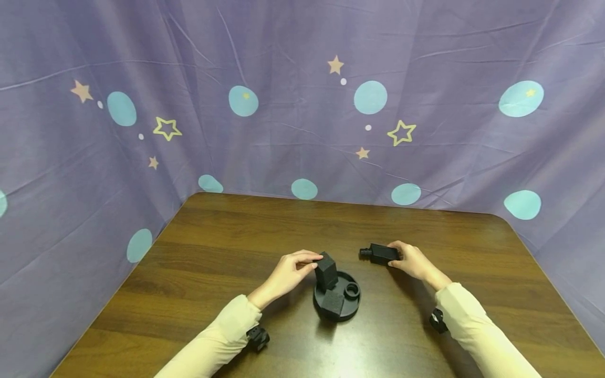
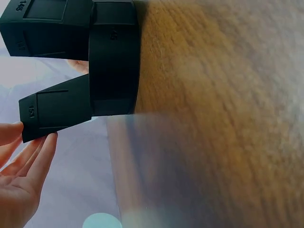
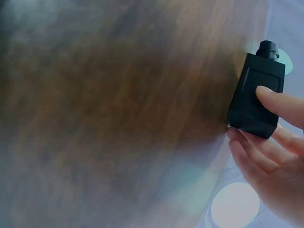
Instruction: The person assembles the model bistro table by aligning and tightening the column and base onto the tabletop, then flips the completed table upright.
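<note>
My left hand (image 1: 288, 273) pinches the upper end of a tall black block (image 1: 326, 270) with thumb and fingertips. In the left wrist view this block (image 2: 59, 109) has a slanted end and small raised digits; its foot meets a round black base (image 1: 352, 313). A second black block (image 1: 333, 303) stands on the near side of that base, beside an open ring socket (image 1: 352, 290). To the right, my right hand (image 1: 413, 260) grips a black block with a ribbed round peg (image 1: 384, 254). That peg (image 3: 267, 50) points away from the palm, leftward in the head view.
The brown wooden table (image 1: 246, 226) has a rounded far right corner. A purple curtain (image 1: 302, 142) with stars and blue spots hangs along its back and sides. Black wrist cameras sit under both sleeves, the left one (image 1: 258, 337) low over the table.
</note>
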`<state>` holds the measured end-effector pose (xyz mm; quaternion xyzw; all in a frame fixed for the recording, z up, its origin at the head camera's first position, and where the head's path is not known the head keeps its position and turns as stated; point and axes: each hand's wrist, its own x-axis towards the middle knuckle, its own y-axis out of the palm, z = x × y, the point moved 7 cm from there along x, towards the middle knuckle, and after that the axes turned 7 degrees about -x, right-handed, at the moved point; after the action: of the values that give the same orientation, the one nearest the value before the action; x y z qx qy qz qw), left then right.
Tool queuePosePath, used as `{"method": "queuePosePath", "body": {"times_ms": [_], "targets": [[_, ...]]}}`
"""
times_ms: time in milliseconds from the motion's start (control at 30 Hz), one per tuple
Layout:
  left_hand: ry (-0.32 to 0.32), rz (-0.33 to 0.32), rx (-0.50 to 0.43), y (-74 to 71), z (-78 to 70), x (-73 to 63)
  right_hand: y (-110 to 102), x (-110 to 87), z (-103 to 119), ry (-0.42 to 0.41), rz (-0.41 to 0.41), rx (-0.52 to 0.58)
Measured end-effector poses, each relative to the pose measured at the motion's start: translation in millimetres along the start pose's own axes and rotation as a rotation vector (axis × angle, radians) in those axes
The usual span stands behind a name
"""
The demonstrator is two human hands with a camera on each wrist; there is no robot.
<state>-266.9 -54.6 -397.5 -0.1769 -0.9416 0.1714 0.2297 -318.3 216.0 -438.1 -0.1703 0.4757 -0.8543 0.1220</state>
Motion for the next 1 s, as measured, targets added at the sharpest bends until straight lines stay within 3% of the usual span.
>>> {"method": "queuePosePath", "body": {"times_ms": [200,500,1000], "targets": [[-0.028,-0.017,-0.011,1.3,4.9,-0.2,-6.4,-4.5,7.2,-0.027,-0.099,0.027],[-0.040,-0.027,-0.103,-0.8,-26.0,-3.5,-22.0,-21.7,38.1,-0.112,-0.212,0.033],[-0.024,-0.059,-0.088,-0.3,-27.1,-3.2,-37.3,-44.2,89.7,-0.316,-0.280,-0.003]]}}
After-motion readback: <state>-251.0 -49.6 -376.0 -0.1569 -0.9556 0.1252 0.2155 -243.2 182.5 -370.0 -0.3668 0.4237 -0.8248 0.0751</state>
